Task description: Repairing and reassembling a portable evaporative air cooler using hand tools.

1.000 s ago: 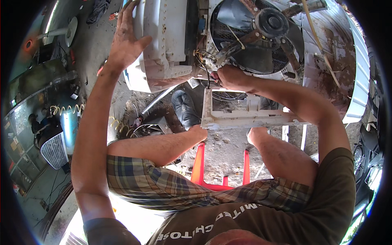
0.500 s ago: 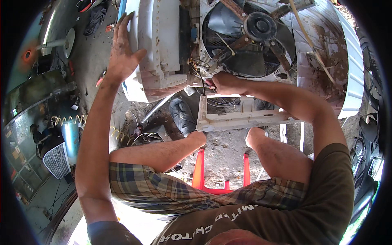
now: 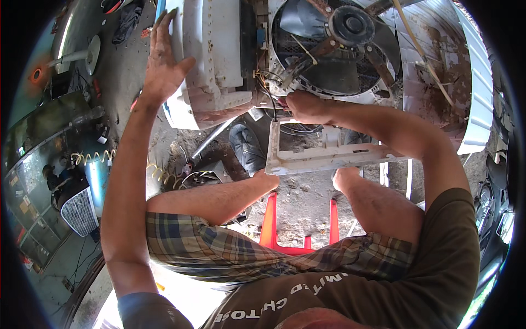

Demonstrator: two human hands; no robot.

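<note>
My left hand (image 3: 164, 74) lies with fingers stretched and thumb apart against the outer side of a white plastic housing (image 3: 226, 49). My right hand (image 3: 307, 107) is closed at the lower edge of the fan opening; a small reddish piece shows at its fingertips, but I cannot make out what it is. Beside those fingers a black cable (image 3: 273, 107) runs down, with thin coloured wires (image 3: 262, 82) above. The large fan (image 3: 353, 30) has a round dark hub, black blades and rusty arms. Below my right hand stands a dirty white plastic frame (image 3: 323, 159).
A rust-stained white panel (image 3: 438, 60) with a thin stick across it flanks the fan on the right. Between my legs is a red plastic stool (image 3: 268, 222). Left lie a coiled hose (image 3: 90, 160), a blue cylinder (image 3: 96, 183) and a metal rod (image 3: 213, 137). A motorcycle (image 3: 493, 203) stands far right.
The view has shifted slightly, with the housing's lower end a little higher in it. Both hands keep the same places on the machine.
</note>
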